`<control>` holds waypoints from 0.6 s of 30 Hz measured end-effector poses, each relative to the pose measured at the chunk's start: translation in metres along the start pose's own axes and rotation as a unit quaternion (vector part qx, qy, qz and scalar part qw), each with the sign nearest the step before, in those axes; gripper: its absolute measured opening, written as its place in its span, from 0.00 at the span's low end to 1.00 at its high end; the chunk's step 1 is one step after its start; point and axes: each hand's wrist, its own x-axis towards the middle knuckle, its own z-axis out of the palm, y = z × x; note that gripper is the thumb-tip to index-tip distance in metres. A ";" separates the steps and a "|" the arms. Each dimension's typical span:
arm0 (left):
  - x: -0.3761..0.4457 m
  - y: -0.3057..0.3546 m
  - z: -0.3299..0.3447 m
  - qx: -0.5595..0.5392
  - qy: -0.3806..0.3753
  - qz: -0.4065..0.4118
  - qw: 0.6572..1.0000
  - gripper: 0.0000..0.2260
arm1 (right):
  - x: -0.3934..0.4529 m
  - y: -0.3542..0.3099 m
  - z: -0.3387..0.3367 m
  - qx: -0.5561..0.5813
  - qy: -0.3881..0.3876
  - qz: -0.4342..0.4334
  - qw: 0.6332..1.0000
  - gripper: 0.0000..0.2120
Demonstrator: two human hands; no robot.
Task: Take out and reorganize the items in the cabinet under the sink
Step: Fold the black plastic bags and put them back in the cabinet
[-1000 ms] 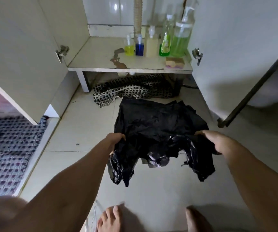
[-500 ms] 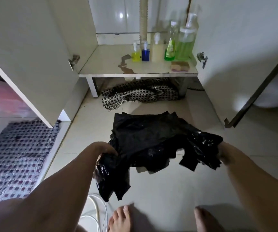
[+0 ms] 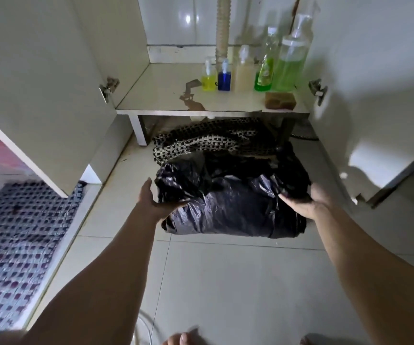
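A: Item and location?
B: Black plastic bag (image 3: 233, 202), crinkled, glossy, bundled; on floor tiles (image 3: 226, 282) before the cabinet shelf (image 3: 163, 95).

A: Hands?
B: Left hand (image 3: 155, 204) open against the bag's left edge; right hand (image 3: 305, 204) open, fingers touching its right edge.

Head view, downward (cabinet (image 3: 211, 105) close ahead)

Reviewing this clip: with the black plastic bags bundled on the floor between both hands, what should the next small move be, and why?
Probably press the black plastic bags flat and fold them once more. The left hand and right hand flank the bundle with open fingers, and it looks puffy and loose on the floor tiles, too bulky for the shelf.
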 end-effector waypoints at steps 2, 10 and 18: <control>0.024 -0.001 0.006 0.004 -0.032 0.001 0.999 0.33 | 0.025 -0.002 0.009 -0.036 -0.011 0.009 0.999 0.33; 0.074 -0.047 0.018 0.630 0.065 0.458 0.624 0.34 | 0.084 0.026 0.021 -0.442 0.037 -0.122 0.888 0.25; 0.123 -0.088 0.044 0.914 -0.017 0.293 0.280 0.30 | 0.086 0.050 0.004 -0.699 0.001 -0.312 0.643 0.20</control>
